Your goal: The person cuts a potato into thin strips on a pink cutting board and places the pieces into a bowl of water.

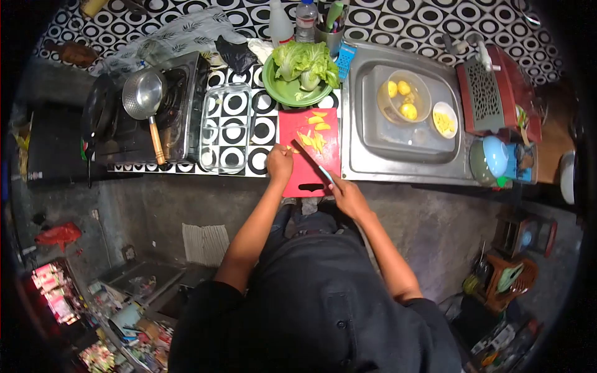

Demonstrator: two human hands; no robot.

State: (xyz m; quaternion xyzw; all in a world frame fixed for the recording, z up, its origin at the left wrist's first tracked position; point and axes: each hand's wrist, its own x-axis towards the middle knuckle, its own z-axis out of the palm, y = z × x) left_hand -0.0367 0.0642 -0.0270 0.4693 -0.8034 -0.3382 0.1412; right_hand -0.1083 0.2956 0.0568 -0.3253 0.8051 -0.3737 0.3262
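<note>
A red cutting board (pixel 296 181) lies on the counter's front edge, with yellow cut pieces (pixel 317 142) at its middle and more near its top. My right hand (pixel 349 198) is closed round the handle of a knife (pixel 316 163), whose blade points up and left over the board. At the board's left edge my left hand (pixel 280 163) is closed with its fingertips on a small yellow piece (pixel 291 149) beside the blade tip. Behind the board stands a green bowl (pixel 283 93) with leafy greens (pixel 305 62).
To the right is a metal sink (pixel 354 124) holding a bowl of yellow pieces in water (pixel 404 96) and a small white bowl (pixel 445 120). On the left are glass containers (pixel 227 127) and a stove (pixel 194 93) with a saucepan (pixel 143 93). Bottles (pixel 305 22) stand behind.
</note>
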